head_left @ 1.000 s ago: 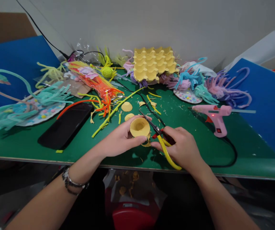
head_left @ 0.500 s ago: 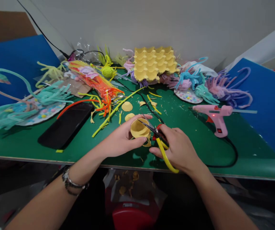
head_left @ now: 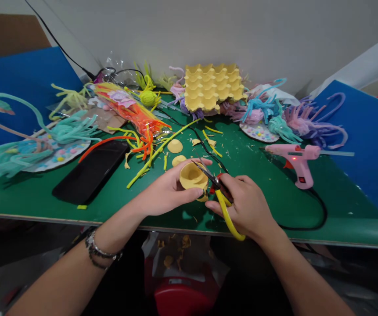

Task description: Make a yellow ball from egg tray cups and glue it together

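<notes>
My left hand [head_left: 169,189] is closed around a yellow egg-carton cup [head_left: 192,177], its open side tilted toward me. My right hand [head_left: 246,204] grips scissors [head_left: 226,214] with yellow-covered handles. Their blades are parted and lie at the cup's right rim; a thin trimmed strip hangs below it. Just beyond the cup, two more yellow cup pieces [head_left: 174,146] rest on the green table [head_left: 261,175]. Part of the scissors' grip is hidden by my right fingers.
A pink glue gun [head_left: 296,160] with a lit red light lies at right, its cord trailing along the front. A black phone [head_left: 91,173] lies at left. Behind are a yellow egg tray [head_left: 213,85], pipe cleaners [head_left: 119,107] and scattered scraps [head_left: 211,142].
The scissor blades have opened wider and shifted slightly to the right along the cup's rim. My left hand keeps its hold on the cup, almost in the same place.
</notes>
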A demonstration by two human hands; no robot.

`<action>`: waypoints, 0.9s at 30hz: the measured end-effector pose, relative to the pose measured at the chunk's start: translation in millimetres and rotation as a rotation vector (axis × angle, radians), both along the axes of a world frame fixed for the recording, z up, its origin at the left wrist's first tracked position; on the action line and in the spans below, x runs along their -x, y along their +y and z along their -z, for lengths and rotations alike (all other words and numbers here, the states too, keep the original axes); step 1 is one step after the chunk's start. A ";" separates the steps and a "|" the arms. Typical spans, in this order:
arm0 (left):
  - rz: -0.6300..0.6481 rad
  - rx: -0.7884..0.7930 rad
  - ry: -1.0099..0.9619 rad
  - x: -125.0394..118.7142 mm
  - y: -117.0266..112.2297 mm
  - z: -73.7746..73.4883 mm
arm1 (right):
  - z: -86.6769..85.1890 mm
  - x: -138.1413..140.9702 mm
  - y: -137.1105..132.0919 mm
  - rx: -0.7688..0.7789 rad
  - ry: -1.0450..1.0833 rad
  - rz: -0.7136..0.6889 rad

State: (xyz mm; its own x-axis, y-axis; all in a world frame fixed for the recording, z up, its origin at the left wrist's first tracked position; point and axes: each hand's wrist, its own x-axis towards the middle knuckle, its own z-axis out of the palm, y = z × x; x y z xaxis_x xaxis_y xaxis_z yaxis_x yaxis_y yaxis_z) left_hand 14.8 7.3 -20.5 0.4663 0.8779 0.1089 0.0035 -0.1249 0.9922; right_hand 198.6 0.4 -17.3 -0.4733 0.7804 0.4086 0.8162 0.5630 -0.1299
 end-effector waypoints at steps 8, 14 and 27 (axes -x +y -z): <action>0.023 0.058 -0.078 -2.7 -0.7 0.6 | 2.9 0.3 0.3 -0.038 -0.029 0.013; 0.025 0.040 -0.059 -2.1 -0.4 -1.3 | 1.1 0.7 -0.1 -0.075 -0.009 0.011; -0.002 0.056 -0.095 -4.6 0.3 -0.5 | 0.7 -0.6 1.0 0.092 -0.006 0.066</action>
